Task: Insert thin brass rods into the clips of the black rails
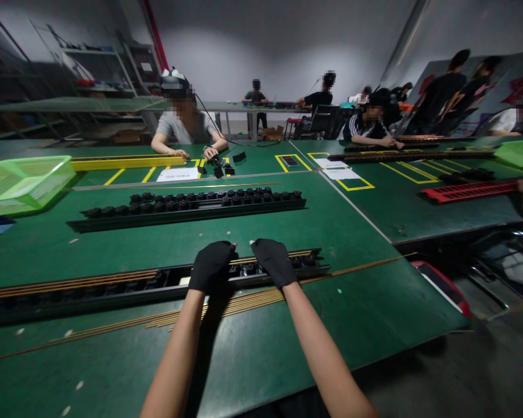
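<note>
My left hand [212, 266] and my right hand [273, 262], both in black gloves with bare fingertips, are over a long black channel rail [174, 277]. Their fingers are curled closed, thumbs facing each other across a small gap. Thin brass rods [244, 262] run along the rail from one hand to the other; the grip itself is hidden by the gloves. More brass rods [87, 282] lie along the rail's left part, above dark fittings inside it. A bundle of loose brass rods [248, 302] lies on the green table [331, 360], nearer to me and under my forearms.
A second black rail [192, 212] with round black parts lies farther off. A green basket [30, 186] stands at left. Across the table, a person [187, 125] handles small black pieces [220, 168] near a yellow rail [126, 163]. A red rack-like part [470, 191] lies at right.
</note>
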`<state>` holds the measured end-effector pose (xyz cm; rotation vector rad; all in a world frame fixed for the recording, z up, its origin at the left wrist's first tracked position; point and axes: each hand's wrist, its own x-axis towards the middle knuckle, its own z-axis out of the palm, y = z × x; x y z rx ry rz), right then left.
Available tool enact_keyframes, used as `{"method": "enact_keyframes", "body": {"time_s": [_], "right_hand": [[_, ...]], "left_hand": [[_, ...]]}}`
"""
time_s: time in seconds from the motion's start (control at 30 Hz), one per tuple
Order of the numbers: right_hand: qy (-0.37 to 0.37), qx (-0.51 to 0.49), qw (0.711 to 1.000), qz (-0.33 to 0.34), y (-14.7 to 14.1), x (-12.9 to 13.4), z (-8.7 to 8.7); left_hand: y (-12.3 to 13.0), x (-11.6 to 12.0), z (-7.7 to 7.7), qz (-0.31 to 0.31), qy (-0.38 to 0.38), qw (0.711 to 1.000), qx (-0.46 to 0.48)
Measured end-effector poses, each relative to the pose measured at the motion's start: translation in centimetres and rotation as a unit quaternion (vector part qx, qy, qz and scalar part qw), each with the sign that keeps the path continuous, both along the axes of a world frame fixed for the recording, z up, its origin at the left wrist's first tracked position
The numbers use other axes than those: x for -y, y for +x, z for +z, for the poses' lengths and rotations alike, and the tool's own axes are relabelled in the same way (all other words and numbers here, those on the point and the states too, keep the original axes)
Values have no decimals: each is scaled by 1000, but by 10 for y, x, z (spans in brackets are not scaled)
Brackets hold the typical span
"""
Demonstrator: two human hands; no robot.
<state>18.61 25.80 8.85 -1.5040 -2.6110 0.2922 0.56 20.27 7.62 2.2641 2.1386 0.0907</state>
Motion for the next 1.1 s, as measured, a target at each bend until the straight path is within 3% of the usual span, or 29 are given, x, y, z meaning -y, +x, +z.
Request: {"method": "enact_keyframes", "body": {"time_s": [0.13, 0.33, 0.5, 0.67, 0.77, 0.97, 1.03, 1.1], "right_hand": [[19, 7, 1000, 2, -1, -3, -9], [28, -2, 1000, -3, -1, -4, -12], [43, -4, 999, 5, 1, -1, -9], [39, -3, 999, -5, 0, 0, -5], [31, -7, 999, -11, -1, 1, -3], [24, -7, 1000, -12, -1, 0, -3], [21, -12, 1000, -9, -1, -2, -6], [17, -33, 999, 8, 0, -5, -10]], "left_hand": [[-2, 2, -4, 12, 11, 999, -34], [-5, -1, -10, 7, 28, 1000, 0], [-13, -10, -1, 2, 34, 999, 40], [-26, -5, 7, 88, 60, 993, 46], [-31, 3, 1, 124, 71, 989, 46], [-36, 8, -18, 43, 74, 995, 54], [-39, 5, -24, 39, 80, 992, 92], [-43, 2, -30, 52, 115, 974, 189]]}}
